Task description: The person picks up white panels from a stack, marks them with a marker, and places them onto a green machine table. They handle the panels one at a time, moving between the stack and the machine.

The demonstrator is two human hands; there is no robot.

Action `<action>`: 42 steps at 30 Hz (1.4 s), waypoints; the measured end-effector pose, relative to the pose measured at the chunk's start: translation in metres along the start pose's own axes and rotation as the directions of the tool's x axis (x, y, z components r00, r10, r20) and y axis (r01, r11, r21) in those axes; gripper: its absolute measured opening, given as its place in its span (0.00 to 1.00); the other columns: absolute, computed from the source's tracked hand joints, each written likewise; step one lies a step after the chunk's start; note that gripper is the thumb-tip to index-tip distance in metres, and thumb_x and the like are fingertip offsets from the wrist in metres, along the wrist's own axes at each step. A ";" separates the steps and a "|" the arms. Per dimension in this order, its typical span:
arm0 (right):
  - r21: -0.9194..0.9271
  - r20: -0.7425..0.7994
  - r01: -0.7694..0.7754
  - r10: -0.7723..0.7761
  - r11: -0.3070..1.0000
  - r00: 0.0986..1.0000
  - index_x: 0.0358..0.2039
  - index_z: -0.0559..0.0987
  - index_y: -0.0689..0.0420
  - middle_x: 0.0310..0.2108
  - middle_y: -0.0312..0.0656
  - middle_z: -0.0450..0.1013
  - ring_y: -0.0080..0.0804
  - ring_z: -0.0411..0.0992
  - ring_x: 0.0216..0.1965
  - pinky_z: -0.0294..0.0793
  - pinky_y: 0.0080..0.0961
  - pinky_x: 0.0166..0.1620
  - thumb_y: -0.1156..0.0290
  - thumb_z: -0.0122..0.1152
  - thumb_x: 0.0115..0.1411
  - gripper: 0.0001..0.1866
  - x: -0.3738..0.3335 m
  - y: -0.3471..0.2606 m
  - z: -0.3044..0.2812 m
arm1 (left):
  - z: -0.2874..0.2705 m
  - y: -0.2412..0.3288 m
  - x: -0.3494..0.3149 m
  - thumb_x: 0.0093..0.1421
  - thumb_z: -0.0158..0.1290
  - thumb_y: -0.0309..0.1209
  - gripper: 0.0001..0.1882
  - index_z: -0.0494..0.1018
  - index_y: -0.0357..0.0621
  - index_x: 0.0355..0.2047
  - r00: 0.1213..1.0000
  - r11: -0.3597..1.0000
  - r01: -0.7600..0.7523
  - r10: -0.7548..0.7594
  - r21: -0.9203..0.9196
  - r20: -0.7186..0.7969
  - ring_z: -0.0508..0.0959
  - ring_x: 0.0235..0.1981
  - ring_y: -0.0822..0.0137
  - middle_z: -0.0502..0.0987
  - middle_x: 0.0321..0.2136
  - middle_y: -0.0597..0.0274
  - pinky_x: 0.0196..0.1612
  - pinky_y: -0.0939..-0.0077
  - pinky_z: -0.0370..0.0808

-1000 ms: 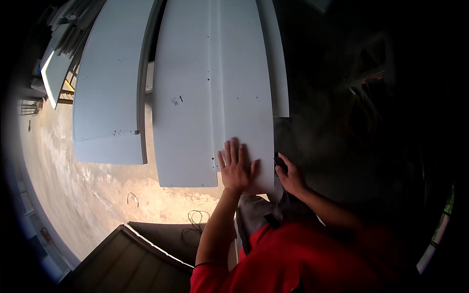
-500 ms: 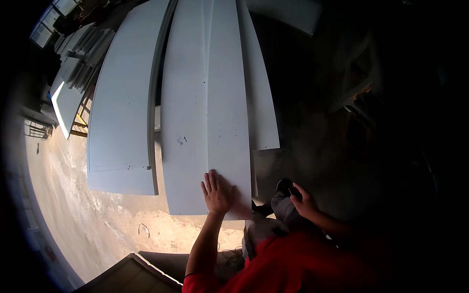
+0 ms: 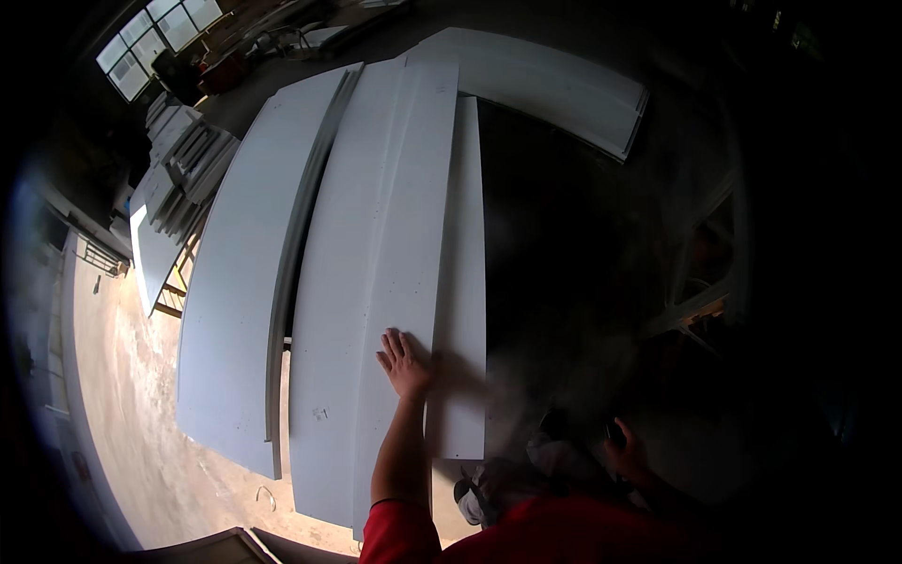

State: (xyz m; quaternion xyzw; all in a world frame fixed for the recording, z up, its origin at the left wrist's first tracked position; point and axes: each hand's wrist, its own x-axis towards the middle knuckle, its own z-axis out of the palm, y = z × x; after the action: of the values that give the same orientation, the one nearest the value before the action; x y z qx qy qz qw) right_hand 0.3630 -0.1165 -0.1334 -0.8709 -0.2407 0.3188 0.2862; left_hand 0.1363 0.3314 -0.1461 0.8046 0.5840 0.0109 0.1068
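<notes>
My left hand (image 3: 406,367) lies with fingers spread on the long white panel (image 3: 329,376), close to its right edge. A raised seam runs lengthwise down this panel, and small dots and a dark printed mark show on its face. Just right of it and partly beneath is a narrower white panel (image 3: 458,395), crossed by my arm's shadow. My right hand (image 3: 629,456) is at the lower right in deep shade. Its fingers are closed round a small dark object (image 3: 616,433), whose kind I cannot make out.
Another long white panel (image 3: 244,282) lies to the left, across a narrow gap. Further left, cut pieces (image 3: 193,174) are stacked near a yellow frame (image 3: 178,282). More panels (image 3: 554,89) lie at the far right. A curved hook-like piece (image 3: 267,496) is on the sunlit floor.
My left hand has gone farther up along the panel from its near end, staying flat. My right hand, still round the dark object, now appears further right and lower. The whole view has shifted.
</notes>
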 end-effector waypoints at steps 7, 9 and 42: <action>0.044 0.026 -0.088 0.087 0.995 0.996 0.64 0.62 0.55 0.38 0.46 0.75 0.32 0.74 0.36 0.75 0.32 0.40 0.64 0.58 0.60 0.33 0.142 -0.059 -0.103 | -0.002 0.055 0.109 0.49 0.53 0.63 0.55 0.51 0.35 0.67 0.988 0.989 0.143 -0.144 -0.023 -0.051 0.34 0.72 0.57 0.39 0.71 0.51 0.71 0.54 0.32; 0.015 0.062 -0.014 0.013 1.000 0.998 0.65 0.62 0.54 0.39 0.46 0.74 0.33 0.73 0.37 0.75 0.32 0.41 0.63 0.59 0.61 0.33 0.190 -0.079 -0.108 | -0.002 0.072 0.151 0.49 0.54 0.63 0.56 0.51 0.34 0.67 0.984 0.986 0.158 -0.162 -0.049 -0.077 0.34 0.72 0.56 0.39 0.71 0.49 0.71 0.54 0.31; 0.255 0.727 -0.396 0.095 0.882 0.680 0.52 0.66 0.39 0.22 0.33 0.64 0.21 0.59 0.16 0.57 0.20 0.16 0.60 0.49 0.64 0.16 1.173 -0.699 -0.108 | -0.031 0.329 0.931 0.60 0.41 0.62 0.50 0.54 0.23 0.63 0.901 0.925 0.323 -0.365 -0.198 -0.234 0.40 0.71 0.47 0.45 0.68 0.38 0.71 0.56 0.35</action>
State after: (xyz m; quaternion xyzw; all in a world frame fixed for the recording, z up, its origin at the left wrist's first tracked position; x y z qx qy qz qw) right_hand 1.0711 1.0561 -0.0991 -0.6347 -0.1392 0.7000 0.2962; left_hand 0.7359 1.1165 -0.1546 0.6688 0.7236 0.1451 0.0896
